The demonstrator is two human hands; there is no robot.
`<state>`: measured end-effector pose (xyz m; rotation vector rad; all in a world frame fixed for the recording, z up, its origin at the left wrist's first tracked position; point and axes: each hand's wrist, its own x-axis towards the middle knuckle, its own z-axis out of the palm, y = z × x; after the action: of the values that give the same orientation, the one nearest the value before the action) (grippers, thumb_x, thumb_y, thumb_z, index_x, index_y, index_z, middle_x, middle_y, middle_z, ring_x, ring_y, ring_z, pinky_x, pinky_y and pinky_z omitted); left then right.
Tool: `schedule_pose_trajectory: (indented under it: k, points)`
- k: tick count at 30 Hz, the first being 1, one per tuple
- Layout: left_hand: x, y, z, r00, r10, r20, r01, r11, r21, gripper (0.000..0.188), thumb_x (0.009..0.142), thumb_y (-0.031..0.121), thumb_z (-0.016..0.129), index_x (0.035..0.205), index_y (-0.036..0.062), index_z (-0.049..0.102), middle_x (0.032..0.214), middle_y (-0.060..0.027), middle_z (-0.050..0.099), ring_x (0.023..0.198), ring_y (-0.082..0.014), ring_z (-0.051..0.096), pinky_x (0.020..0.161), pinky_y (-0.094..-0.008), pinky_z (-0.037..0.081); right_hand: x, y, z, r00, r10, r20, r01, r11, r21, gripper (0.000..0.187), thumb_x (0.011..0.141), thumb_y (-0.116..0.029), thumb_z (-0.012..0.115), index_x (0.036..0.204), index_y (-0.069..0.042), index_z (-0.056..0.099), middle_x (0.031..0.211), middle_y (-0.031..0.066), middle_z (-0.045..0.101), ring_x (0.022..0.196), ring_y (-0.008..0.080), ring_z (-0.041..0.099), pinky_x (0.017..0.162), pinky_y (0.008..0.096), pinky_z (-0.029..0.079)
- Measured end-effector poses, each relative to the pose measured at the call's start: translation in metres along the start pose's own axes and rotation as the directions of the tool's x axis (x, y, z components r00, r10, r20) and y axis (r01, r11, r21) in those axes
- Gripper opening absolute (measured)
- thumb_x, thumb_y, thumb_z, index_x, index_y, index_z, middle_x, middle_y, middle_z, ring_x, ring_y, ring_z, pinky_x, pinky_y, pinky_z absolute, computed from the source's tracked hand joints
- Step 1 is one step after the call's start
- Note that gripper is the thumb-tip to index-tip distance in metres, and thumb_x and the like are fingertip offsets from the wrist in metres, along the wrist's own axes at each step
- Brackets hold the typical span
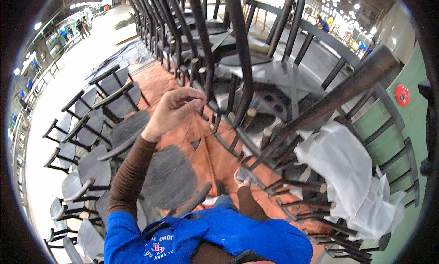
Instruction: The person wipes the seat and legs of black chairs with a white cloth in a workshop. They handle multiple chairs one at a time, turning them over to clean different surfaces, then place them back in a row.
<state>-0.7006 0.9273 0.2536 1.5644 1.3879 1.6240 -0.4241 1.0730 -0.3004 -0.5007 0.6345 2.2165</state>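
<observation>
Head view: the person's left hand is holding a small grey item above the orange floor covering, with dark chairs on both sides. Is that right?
Not quite: the head view shows the right hand holding the small grey item, not the left hand. It is above the orange floor covering, with dark chairs on both sides.

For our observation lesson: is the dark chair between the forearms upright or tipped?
Upright: the dark chair has its seat facing up, curved backrest above it.
</observation>
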Motion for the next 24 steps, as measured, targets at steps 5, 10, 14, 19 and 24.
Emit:
schedule_pose_trajectory:
  k: [5, 10, 14, 19, 24]
  points:
    - [0.112, 0.004, -0.007, 0.996, 0.067, -0.066, -0.073, 0.994, -0.086, 0.026, 0.094, 0.015, 0.06, 0.114, -0.001, 0.061, 0.105, -0.0033, 0.064, 0.099, -0.0095, 0.06, 0.09, -0.0237, 0.047, 0.058, -0.02, 0.052, 0.982, -0.167, -0.091, 0.181, 0.968, 0.176, 0.056, 0.084, -0.057, 0.047, 0.105, -0.009, 0.066, 0.104, 0.0129, 0.069, 0.1, 0.0351, 0.063, 0.088, 0.0541, 0.047]
    - [0.202, -0.031, 0.016, 0.972, 0.127, -0.197, -0.17, 0.961, -0.22, 0.068, 0.088, 0.021, 0.07, 0.14, -0.0051, 0.035, 0.12, -0.0117, 0.059, 0.112, -0.0153, 0.055, 0.095, -0.0279, 0.045, 0.084, -0.026, 0.087, 0.872, -0.352, -0.339, 0.449, 0.851, 0.271, 0.059, 0.083, -0.061, 0.044, 0.104, -0.011, 0.067, 0.103, 0.0114, 0.069, 0.101, 0.0346, 0.063, 0.087, 0.0554, 0.046]
    - [0.239, -0.058, 0.038, 0.97, 0.088, -0.226, -0.155, 0.941, -0.299, 0.047, 0.082, 0.025, 0.077, 0.116, 0.0008, 0.055, 0.099, -0.0046, 0.062, 0.089, -0.011, 0.058, 0.078, -0.0262, 0.046, 0.095, -0.031, 0.088, 0.835, -0.453, -0.312, 0.522, 0.831, 0.189, 0.053, 0.083, -0.055, 0.047, 0.104, -0.01, 0.065, 0.092, 0.009, 0.069, 0.092, 0.0314, 0.063, 0.082, 0.0511, 0.047]
    - [0.251, -0.061, 0.051, 0.977, -0.044, -0.208, -0.036, 0.93, -0.366, 0.03, 0.075, 0.023, 0.082, 0.088, 0.0059, 0.062, 0.074, 0.0012, 0.061, 0.068, -0.0093, 0.057, 0.063, -0.0247, 0.045, 0.086, -0.04, 0.087, 0.819, -0.456, -0.349, 0.511, 0.856, 0.079, 0.051, 0.084, -0.053, 0.047, 0.102, -0.009, 0.065, 0.091, 0.0087, 0.068, 0.09, 0.0307, 0.063, 0.081, 0.0505, 0.047]
    - [0.226, -0.029, 0.06, 0.985, 0.095, -0.145, -0.139, 0.934, -0.33, 0.022, 0.074, 0.013, 0.08, 0.073, 0.0067, 0.06, 0.066, 0.0004, 0.059, 0.063, -0.0085, 0.056, 0.06, -0.0243, 0.044, 0.045, -0.047, 0.105, 0.821, -0.472, -0.321, 0.471, 0.878, -0.086, 0.048, 0.084, -0.051, 0.047, 0.101, -0.009, 0.064, 0.09, 0.0085, 0.067, 0.089, 0.03, 0.062, 0.08, 0.0499, 0.047]
